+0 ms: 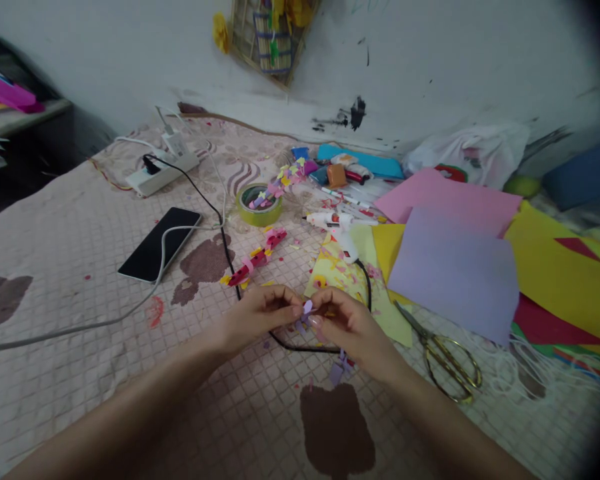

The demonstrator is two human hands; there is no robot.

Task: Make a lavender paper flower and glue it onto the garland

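Note:
Both hands meet over the bedspread, pinching a small purple paper cutout [307,308] between them. My left hand [269,313] is closed on its left side, thumb against fingertips. My right hand [350,327] grips the other side with thumb and forefinger. Below the right hand lie more purple paper pieces [337,372], partly hidden by it. Just beyond the hands lies a red strip decorated with pink and yellow paper bits [257,259]. A pale yellow sheet [399,327] scattered with paper scraps lies behind the right hand, and a white glue gun [347,245] rests on it.
Gold-handled scissors [447,363] lie right of my right arm, beside a purple sheet [455,273] and white string [510,373]. A tape roll [260,215] holds another decorated strip. A phone [161,243], cables and a power strip [163,172] lie to the left.

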